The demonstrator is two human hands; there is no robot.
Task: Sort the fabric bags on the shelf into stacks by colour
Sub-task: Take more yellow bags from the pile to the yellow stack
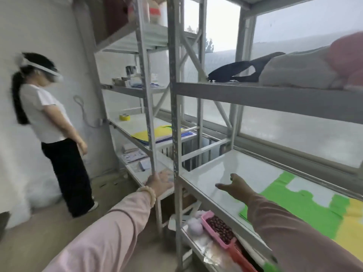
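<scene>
Reaching out over the white shelf board [245,167], the right grip [233,186] is released, fingers pretty much straight and pointing left, nothing in it. Can't tell if it's touching the board or just above it. The fabric bags sit right behind that wrist on the same board: a bright green bag [298,205] lying flat with its cut-out handles toward the window, and a pale yellow bag [351,230] right next to it on the right, edges meeting. Can't tell which one's on top. Both look thin and smooth. The left grip [159,182] is on the grey upright [148,114] of the next shelf unit, thumb against the post, fingers loose rather than clenched, though it's blurry. That unit has another flat pile [155,134], yellow on top with blue underneath. On the shelf below the bags sits a pink tray [208,216] of dark red fruit, and another person [49,118] stands by the wall.
</scene>
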